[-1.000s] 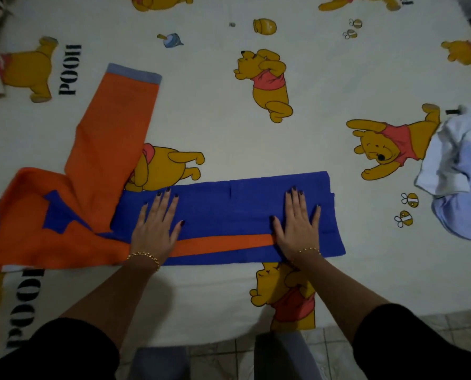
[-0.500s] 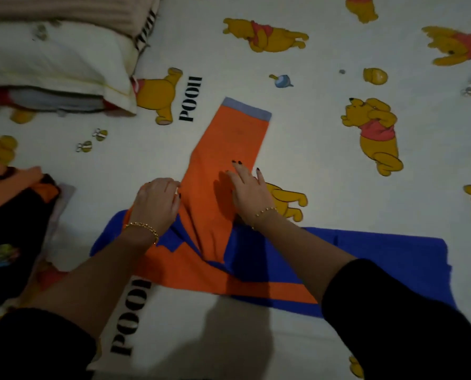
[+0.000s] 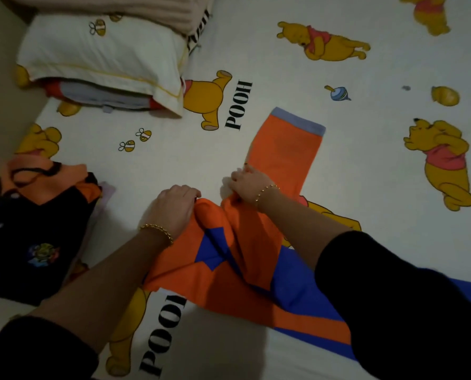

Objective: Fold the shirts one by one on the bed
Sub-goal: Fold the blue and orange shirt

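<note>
Left hand (image 3: 174,207), well right of a black garment (image 3: 37,229), curls its fingers over the near orange shoulder edge of the shirt (image 3: 245,270) and grips it. Right hand (image 3: 246,185) pinches bunched fabric where the sleeve (image 3: 283,152) begins. That sleeve lies flat, pointing away, its pale blue cuff (image 3: 297,122) farthest. The shirt's blue body stretches rightward across the bed (image 3: 366,165), under the right forearm.

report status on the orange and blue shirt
Both gripping: left hand and right hand on the orange and blue shirt near the shoulder. Its sleeve lies flat, not yet folded in. A black garment sits apart.
</note>
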